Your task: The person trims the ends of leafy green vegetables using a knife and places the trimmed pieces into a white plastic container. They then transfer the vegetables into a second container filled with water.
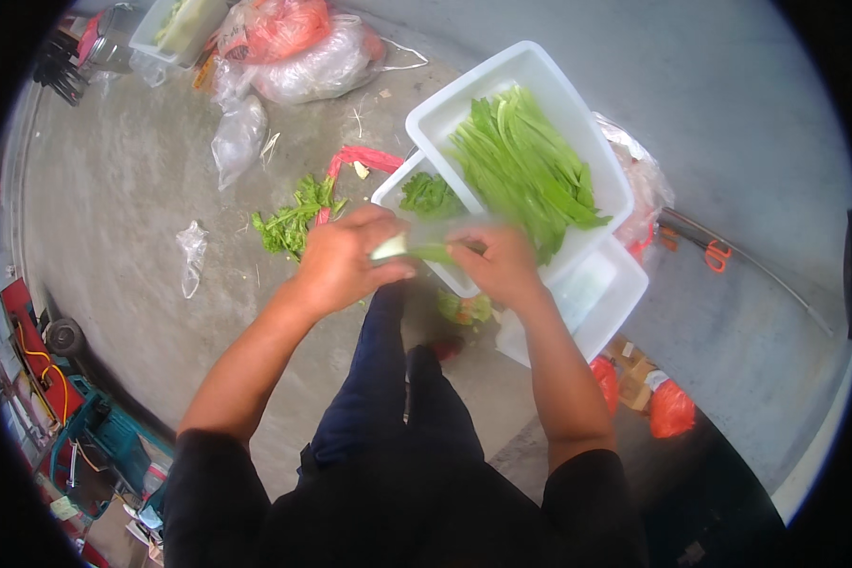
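My left hand [355,256] grips the pale white base of a leafy vegetable [388,247]. My right hand [490,263] pinches its green, motion-blurred leafy part just to the right. Both hands are over a white bin [398,175] holding curly greens [429,194]. A larger white bin [430,137] behind and to the right holds long green leaves [530,156]. Loose leafy greens [293,218] lie on the concrete floor left of the bins, beside a strip of red plastic [369,157]. More leaves [464,306] lie below the hands.
An empty-looking white bin [625,293] sits at right, near orange-handled scissors [716,256] and red bags [672,409]. Plastic bags [308,66] and a container [166,33] are at the back. Assorted clutter and a wheel [64,336] line the left edge.
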`<state>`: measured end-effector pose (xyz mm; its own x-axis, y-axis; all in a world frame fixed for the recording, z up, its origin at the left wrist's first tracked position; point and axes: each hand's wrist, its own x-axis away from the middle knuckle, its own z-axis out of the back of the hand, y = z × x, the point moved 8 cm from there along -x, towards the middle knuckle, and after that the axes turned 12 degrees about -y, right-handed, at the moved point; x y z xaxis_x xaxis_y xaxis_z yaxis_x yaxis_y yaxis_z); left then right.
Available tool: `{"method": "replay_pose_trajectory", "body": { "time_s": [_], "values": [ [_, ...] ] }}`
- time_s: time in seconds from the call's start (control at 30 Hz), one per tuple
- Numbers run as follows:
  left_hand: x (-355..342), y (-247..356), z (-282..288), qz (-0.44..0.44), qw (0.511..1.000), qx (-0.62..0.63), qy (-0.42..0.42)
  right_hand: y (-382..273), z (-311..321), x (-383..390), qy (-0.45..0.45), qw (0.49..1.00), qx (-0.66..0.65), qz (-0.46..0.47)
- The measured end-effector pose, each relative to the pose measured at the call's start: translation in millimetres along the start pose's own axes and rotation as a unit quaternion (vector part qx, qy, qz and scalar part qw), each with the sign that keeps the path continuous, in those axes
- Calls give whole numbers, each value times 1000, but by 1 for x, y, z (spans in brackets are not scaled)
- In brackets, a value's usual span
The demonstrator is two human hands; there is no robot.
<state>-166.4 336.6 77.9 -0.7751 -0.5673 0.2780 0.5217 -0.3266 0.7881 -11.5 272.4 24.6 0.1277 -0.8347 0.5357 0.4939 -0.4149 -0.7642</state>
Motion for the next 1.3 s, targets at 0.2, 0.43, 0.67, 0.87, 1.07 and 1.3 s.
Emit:
{"method": "replay_pose_trajectory", "body": {
  "time_s": [0.2,0.43,0.67,0.87,1.07,1.3],
  "values": [
    [-15,-38,-26,21,996,81,-36,-9,-3,6,-7,1000,1,13],
    [29,-139,17,264,867,304,294,25,6,9,56,991,-122,19],
    [184,-280,46,432,856,12,283,90,69,3,200,966,-156,-58],
    [234,-322,-12,401,869,-222,185,138,82,-34,322,945,38,-29],
    [184,-293,-37,459,873,-45,158,148,83,4,410,901,131,-49],
    [162,-284,-40,488,869,-38,80,138,29,71,399,903,-155,-32]
  ]
}}
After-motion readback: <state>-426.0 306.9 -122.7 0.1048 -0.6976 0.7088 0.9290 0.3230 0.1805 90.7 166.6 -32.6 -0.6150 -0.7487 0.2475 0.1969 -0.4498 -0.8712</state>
